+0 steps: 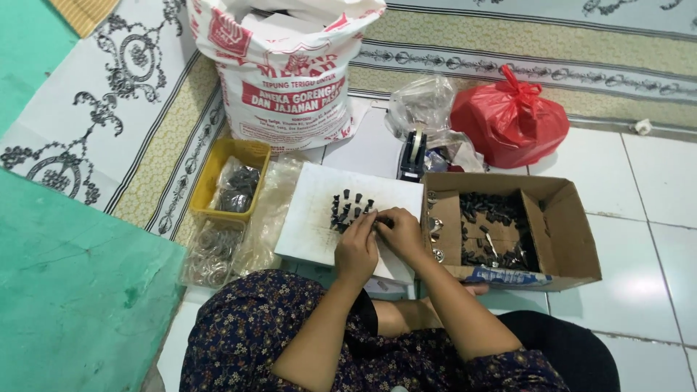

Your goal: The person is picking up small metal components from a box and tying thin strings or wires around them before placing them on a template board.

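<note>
My left hand (356,249) and my right hand (401,232) meet over the near edge of a white board (314,218) on the floor. Their fingertips pinch a small dark part (377,223) between them. Just beyond the fingers a cluster of small black parts (347,207) stands on the board. To the right an open cardboard box (563,239) holds several more black pieces (494,210) and some metal bits.
A yellow tray (210,178) with bagged dark parts sits left of the board, above a clear bag of metal rings (213,254). Behind stand a large white sack (287,69), a tape dispenser (413,154), a clear bag (421,105) and a red plastic bag (510,120).
</note>
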